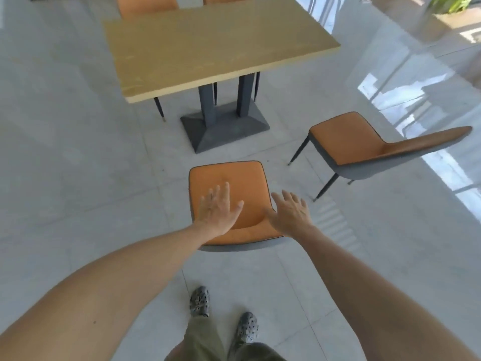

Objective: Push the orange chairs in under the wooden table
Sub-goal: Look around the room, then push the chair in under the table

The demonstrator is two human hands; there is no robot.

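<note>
An orange chair (229,178) stands directly in front of me, its seat facing the wooden table (208,45) and well short of it. My left hand (217,207) hovers open over the chair's backrest on the left. My right hand (289,214) is open over the backrest's right end, fingers spread. Neither hand grips anything. A second orange chair (348,142) stands to the right, turned at an angle, away from the table. Two more orange chairs (145,5) are tucked at the table's far side.
The table rests on a dark grey pedestal base (223,128) with two posts. The floor is pale glossy tile (78,178). A planter with green leaves (450,9) sits at the top right. My feet in grey shoes (200,300) are behind the near chair.
</note>
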